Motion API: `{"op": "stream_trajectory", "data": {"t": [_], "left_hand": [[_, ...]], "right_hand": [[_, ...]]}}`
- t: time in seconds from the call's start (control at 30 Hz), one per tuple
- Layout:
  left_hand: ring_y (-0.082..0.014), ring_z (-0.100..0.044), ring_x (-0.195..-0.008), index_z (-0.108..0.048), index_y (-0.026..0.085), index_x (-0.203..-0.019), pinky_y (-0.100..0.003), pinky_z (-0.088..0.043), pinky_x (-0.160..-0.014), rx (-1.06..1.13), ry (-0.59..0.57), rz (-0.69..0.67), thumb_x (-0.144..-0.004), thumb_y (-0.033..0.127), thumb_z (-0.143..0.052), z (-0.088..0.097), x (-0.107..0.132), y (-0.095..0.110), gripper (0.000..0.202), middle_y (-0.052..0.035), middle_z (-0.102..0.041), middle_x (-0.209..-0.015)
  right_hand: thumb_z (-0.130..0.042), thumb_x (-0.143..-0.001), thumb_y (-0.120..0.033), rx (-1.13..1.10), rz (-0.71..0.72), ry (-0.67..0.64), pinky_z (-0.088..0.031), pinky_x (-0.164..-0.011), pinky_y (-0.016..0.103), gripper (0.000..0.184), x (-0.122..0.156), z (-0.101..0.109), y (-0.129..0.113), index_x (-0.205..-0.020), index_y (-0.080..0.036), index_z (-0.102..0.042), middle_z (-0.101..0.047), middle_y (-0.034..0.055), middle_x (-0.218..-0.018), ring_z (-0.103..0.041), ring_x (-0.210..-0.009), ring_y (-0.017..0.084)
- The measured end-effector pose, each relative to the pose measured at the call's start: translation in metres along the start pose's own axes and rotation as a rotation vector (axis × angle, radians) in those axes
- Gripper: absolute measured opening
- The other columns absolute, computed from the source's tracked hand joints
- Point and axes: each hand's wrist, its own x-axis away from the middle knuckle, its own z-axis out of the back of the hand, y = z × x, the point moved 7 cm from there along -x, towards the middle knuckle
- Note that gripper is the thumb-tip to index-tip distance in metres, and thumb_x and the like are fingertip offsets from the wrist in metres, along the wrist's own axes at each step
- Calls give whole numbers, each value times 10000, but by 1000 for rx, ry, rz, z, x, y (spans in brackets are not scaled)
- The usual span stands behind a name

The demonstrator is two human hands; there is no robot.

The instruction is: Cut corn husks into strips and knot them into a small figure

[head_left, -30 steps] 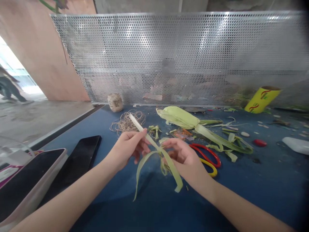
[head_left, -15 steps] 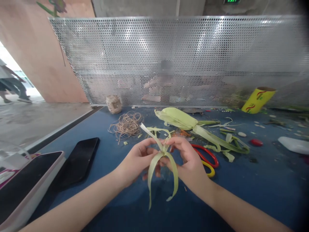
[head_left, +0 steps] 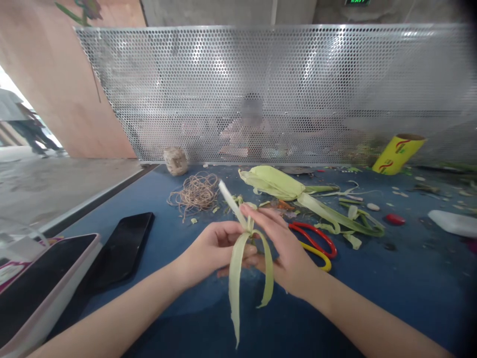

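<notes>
A small bundle of pale green corn husk strips [head_left: 235, 278] is gathered at a knot in front of me, with two long strips hanging down and a whitish one sticking up. My left hand [head_left: 216, 248] is closed around the gathered part from the left, thumb forward. From the right, my right hand [head_left: 285, 248] holds the bundle too, its thumb low near the knot and its fingers laid against the upper strips. The fingertips behind the bundle are partly hidden. Scissors [head_left: 320, 238] with red and yellow handles lie just beyond my right hand, blades out of sight.
An ear of corn in its husk [head_left: 276, 184], a tangle of brown twine [head_left: 196, 194] and a twine roll [head_left: 176, 161] lie further back. A black phone [head_left: 121, 248] lies left; a yellow tube [head_left: 398, 154] stands right. A perforated metal screen [head_left: 208, 89] borders the table.
My right fingers have moved up and left over the upper strips, reaching the whitish one. The left hanging strip now reaches lower, and a looped strip at the top has folded down.
</notes>
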Motion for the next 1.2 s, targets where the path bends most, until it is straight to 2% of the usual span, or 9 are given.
{"op": "stream_trajectory", "data": {"t": [0.2, 0.37, 0.47, 0.57, 0.73, 0.87, 0.93, 1.03, 1.2], "left_hand": [[-102, -481, -554, -610, 146, -704, -207, -404, -539, -467, 149, -192, -743, 224, -588, 11, 5, 14, 89, 15, -533, -603], [-88, -440, -465, -591, 174, -670, -191, -338, -478, -1160, 361, -344, -750, 174, -512, 22, 12, 30, 113, 28, -564, -567], [-91, -455, -438, -619, 176, -740, -197, -344, -480, -1324, 453, -408, -766, 190, -496, 24, 16, 37, 126, 19, -601, -579], [-91, -474, -433, -638, 177, -771, -193, -358, -477, -1283, 465, -394, -758, 179, -497, 25, 16, 39, 142, 22, -612, -577], [-113, -543, -503, -625, 187, -678, -185, -399, -491, -1052, 375, -236, -748, 184, -518, 27, 11, 29, 128, 31, -612, -557], [-154, -631, -633, -647, 188, -709, -207, -472, -585, -809, 351, -158, -763, 210, -536, 30, 9, 19, 125, 6, -678, -661], [-175, -660, -717, -662, 188, -747, -219, -500, -649, -662, 322, -144, -766, 221, -552, 30, 7, 16, 117, -5, -702, -727], [-192, -673, -719, -680, 197, -811, -222, -526, -582, -497, 297, -85, -753, 241, -578, 29, 5, 12, 125, -11, -713, -759], [-194, -685, -698, -683, 231, -953, -225, -546, -496, -251, 268, 12, -737, 222, -596, 26, 5, 8, 233, -4, -723, -774]], "right_hand": [[-579, -794, -359, 159, 12, -22, -348, -1007, 382, 646, -3, 2, -2, -1346, -191, -289, -450, 75, -1351, -396, -1225, 227], [-517, -842, -300, 425, 106, -2, -408, -918, 431, 524, -2, 4, -2, -1304, -151, -321, -499, 119, -1303, -486, -1143, 256], [-504, -848, -280, 483, 103, 50, -433, -896, 422, 474, -2, 7, 0, -1267, -127, -344, -508, 149, -1286, -506, -1128, 260], [-529, -826, -267, 443, -16, 78, -456, -886, 409, 532, -1, 10, 9, -1293, -137, -308, -509, 147, -1281, -508, -1136, 260], [-588, -779, -297, 262, -270, -37, -498, -834, 390, 738, 1, 4, 32, -1376, -220, -162, -431, 117, -1359, -510, -1146, 251], [-615, -749, -322, 181, -351, -66, -531, -710, 360, 810, 3, 3, 38, -1378, -243, -111, -511, 102, -1292, -622, -942, 223], [-618, -752, -327, 177, -330, -78, -529, -641, 331, 810, 2, 4, 35, -1381, -257, -113, -610, 62, -1165, -651, -787, 193], [-612, -773, -337, 232, -193, -85, -505, -571, 286, 735, 0, 6, 23, -1374, -280, -192, -669, 10, -1001, -635, -641, 155], [-489, -865, -304, 380, 112, 22, -486, -601, 266, 422, 2, 15, 1, -1275, -230, -420, -654, 31, -860, -608, -686, 155]]}}
